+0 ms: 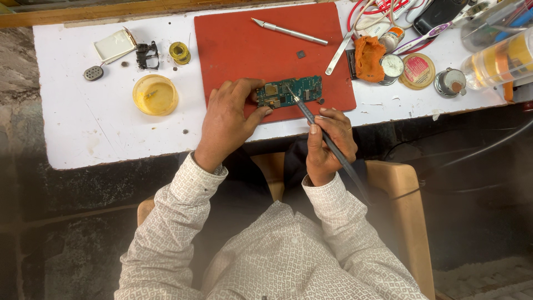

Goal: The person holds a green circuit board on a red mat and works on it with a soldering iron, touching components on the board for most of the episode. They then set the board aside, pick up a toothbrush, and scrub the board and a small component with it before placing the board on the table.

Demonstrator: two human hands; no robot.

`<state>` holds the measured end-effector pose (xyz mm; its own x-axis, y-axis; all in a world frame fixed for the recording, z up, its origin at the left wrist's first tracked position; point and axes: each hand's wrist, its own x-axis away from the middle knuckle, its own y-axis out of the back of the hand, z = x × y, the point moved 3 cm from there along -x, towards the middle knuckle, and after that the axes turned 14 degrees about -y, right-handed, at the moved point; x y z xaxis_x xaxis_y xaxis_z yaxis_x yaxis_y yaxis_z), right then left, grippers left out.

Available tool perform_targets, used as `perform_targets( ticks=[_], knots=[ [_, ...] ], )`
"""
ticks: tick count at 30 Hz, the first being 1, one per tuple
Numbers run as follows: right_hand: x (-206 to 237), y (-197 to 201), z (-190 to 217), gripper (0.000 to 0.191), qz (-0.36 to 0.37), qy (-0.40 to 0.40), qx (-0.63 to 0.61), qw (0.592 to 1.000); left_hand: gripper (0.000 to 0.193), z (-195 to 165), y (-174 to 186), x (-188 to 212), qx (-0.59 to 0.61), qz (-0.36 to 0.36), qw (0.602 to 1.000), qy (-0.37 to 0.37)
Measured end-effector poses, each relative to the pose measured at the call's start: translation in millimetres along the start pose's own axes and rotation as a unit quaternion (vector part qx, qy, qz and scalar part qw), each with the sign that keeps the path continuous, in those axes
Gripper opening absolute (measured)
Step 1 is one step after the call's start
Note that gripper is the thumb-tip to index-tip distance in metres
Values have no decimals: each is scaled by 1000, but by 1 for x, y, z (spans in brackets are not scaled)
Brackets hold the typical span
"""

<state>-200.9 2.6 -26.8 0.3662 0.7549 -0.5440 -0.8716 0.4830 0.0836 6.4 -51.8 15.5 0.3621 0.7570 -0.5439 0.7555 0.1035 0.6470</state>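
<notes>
Looks like a small electronics repair bench, pretty clearly. White tabletop with a red work mat, a bare green circuit board, soldering iron, solder spool, tweezers, craft knife, yellow flux pot, loose phone bits scattered around.

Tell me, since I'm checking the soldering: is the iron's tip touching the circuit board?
Touching. The head view shows the iron, in the right hand, with its tip meeting the board surface.
</notes>
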Motion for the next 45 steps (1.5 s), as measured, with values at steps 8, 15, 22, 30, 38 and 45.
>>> perform_targets(
  ticks=[8, 15, 22, 30, 38, 45],
  knots=[
    [-1, 1, -2, 8, -4, -7, -6, 1000, 44, 0, -1, -1, 4, 0, 1000, -1],
    [-1, 2, -1, 8, -8, 3, -2, 1000, 44, -1, 0, -1, 4, 0, 1000, -2],
    [-1, 1, 1, 11, 2, 4, -2, 1000, 45, -1, 0, -1, 3, -2, 1000, -4],
    [-1, -2, 2, 12, 16, 0, 12, 1000, 45, -1, 0, -1, 5, -3, 1000, -9],
    [-1, -3, 2, 13, 3, 2, 2, 1000, 45, 0, 1, -1, -2, -1, 1000, -3],
    [0, -2, 1, 11, -1, -3, 3, 1000, 44, -1, 0, -1, 6, -5, 1000, -4]
  ],
)
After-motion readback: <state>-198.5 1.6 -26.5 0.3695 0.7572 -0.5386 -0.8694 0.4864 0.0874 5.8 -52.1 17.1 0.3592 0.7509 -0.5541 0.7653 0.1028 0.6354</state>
